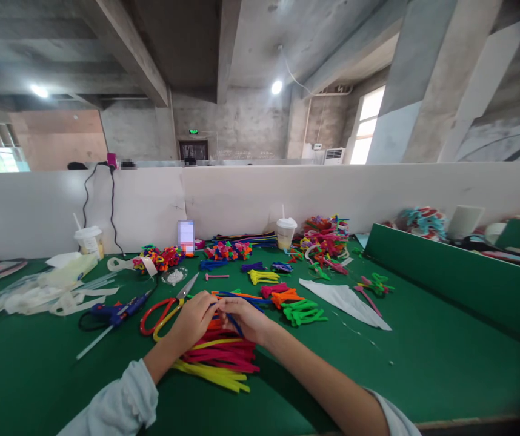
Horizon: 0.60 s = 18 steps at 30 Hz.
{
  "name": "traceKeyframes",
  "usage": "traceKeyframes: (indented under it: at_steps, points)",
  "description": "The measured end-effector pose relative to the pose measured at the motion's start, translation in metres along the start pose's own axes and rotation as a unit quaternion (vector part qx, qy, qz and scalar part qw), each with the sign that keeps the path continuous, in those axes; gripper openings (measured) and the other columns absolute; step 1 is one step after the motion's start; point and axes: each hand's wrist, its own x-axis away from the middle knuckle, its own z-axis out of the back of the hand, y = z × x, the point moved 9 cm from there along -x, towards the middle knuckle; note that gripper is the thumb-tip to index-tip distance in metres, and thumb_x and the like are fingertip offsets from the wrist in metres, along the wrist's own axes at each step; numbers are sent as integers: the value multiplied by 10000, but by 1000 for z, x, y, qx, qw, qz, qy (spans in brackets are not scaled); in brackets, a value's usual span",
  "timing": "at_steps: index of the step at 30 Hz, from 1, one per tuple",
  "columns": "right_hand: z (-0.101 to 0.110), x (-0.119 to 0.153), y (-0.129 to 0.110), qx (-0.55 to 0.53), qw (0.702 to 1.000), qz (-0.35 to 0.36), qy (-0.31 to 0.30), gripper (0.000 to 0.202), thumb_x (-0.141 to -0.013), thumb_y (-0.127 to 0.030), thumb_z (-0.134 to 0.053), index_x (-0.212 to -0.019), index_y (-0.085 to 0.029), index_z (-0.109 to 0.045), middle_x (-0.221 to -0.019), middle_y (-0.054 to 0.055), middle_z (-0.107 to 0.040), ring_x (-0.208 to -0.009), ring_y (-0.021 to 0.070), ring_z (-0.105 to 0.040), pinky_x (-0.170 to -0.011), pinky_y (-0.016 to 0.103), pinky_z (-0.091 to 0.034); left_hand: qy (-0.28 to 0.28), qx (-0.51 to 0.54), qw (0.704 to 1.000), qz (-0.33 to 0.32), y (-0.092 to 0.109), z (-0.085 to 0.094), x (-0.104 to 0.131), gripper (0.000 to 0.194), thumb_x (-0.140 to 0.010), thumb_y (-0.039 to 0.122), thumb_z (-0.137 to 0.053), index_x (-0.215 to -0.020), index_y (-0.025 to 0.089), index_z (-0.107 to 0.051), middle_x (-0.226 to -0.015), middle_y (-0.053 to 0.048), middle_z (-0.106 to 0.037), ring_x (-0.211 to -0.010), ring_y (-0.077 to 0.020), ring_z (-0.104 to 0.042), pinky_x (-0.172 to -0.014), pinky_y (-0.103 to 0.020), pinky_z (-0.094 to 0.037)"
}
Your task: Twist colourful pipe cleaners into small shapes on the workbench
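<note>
My left hand and my right hand meet at the middle of the green table, fingertips pinched together. Between them is a blue pipe cleaner, one end hanging below the right fingers; the part at the fingertips is mostly hidden. Under my hands lie loose pink pipe cleaners and yellow pipe cleaners. Scissors with red and yellow handles rest open just left of my left hand. Beyond my right hand sit twisted pieces: green, orange and yellow.
A blue glue gun lies left of the scissors, near plastic bags. Two lidded cups and a phone stand by the white partition. White paper lies to the right, before a green divider.
</note>
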Motion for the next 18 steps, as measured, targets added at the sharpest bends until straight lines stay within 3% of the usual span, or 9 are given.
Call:
traceKeyframes:
  at_steps: [2, 4, 7, 9, 11, 15, 18]
  points:
    - [4, 0, -10, 65, 996, 60, 32, 124, -644, -247, -586, -665, -159, -501, -546, -51, -466, -483, 70, -430, -516, 206, -351, 8, 3, 1000, 19, -1, 0, -1, 244, -856, 246, -328, -765, 180, -545, -738, -39, -548, -720, -149, -516, -682, -259, -405]
    - [6, 4, -27, 178, 970, 150, 74, 93, -680, -218, -539, -634, -170, -474, -533, -51, -436, -496, 82, -402, -514, 211, -326, 15, 20, 998, 57, -5, 1, -2, 225, -845, 250, -351, -757, 178, -545, -732, -37, -562, -696, -146, -523, -663, -254, -406]
    - [-2, 19, -50, 353, 882, 283, 131, 95, -710, -172, -490, -618, -179, -463, -589, -22, -452, -587, 113, -404, -561, 233, -315, 17, 65, 991, 112, -12, -1, -1, 214, -828, 269, -379, -731, 173, -544, -674, -21, -572, -625, -136, -527, -600, -239, -407]
    - [-5, 24, -55, 402, 847, 316, 145, 93, -714, -162, -482, -623, -178, -473, -624, -6, -473, -628, 124, -413, -589, 243, -317, 17, 84, 988, 126, -15, -2, -1, 223, -827, 279, -378, -722, 172, -542, -646, -12, -568, -605, -135, -531, -571, -231, -406]
    - [-1, 18, -48, 374, 875, 279, 130, 99, -727, -198, -482, -631, -175, -477, -593, -13, -469, -582, 115, -412, -569, 241, -324, 20, 81, 989, 119, -15, -1, -1, 227, -830, 285, -375, -722, 172, -539, -649, -10, -568, -617, -137, -538, -576, -231, -411]
    - [7, -2, -15, 168, 979, 104, 40, 209, -730, -356, -507, -652, -163, -492, -541, -33, -473, -474, 85, -418, -498, 225, -356, 35, 44, 996, 65, -5, 3, -1, 207, -837, 272, -384, -735, 176, -536, -694, -16, -567, -656, -138, -539, -630, -240, -420]
    - [2, -3, 1, 53, 998, 7, -21, 227, -682, -372, -567, -649, -153, -514, -529, -33, -495, -457, 80, -438, -496, 224, -386, 39, 26, 999, 22, 2, 3, 0, 196, -846, 245, -376, -746, 176, -530, -707, -18, -553, -675, -133, -530, -647, -235, -420]
